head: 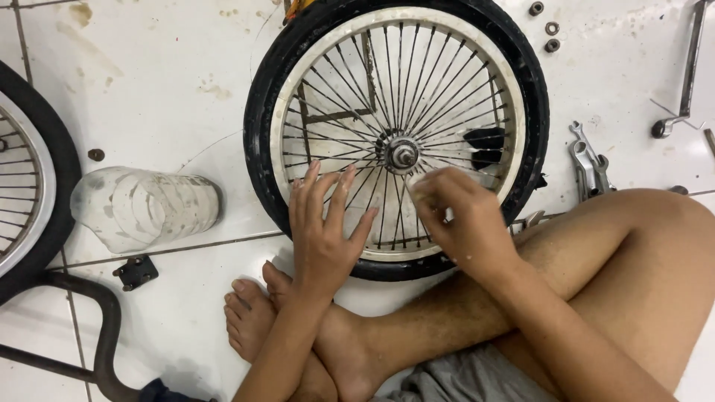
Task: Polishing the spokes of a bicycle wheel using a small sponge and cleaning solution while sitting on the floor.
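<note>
We have the bicycle wheel [396, 134] lying flat on the white tiled floor [156, 82], straight in front of our crossed legs, its black tyre [257, 126] around the silver rim and its hub [403, 154] near the middle of the view. Our left hand [324, 231] lies open, fingers spread and flat on the spokes [357, 97] at the near side of the wheel, gripping nothing; it reads as a steadying hand. Our right hand [458, 219] is curled just beside the hub, its fingertips pinched together over the spokes; something small and pale may be held there, but we cannot tell what. To do this well, we judge that the flat hand should press evenly so the wheel does not rock, while the pinching hand works close to the hub with small, careful motions. A pair of wrenches [590, 165] lies on the floor to the right, near the tyre, and three nuts [550, 28] sit beyond the wheel. A clear plastic jar [145, 208] lies on its side to the left, and part of another wheel [30, 179] shows at the left edge.
</note>
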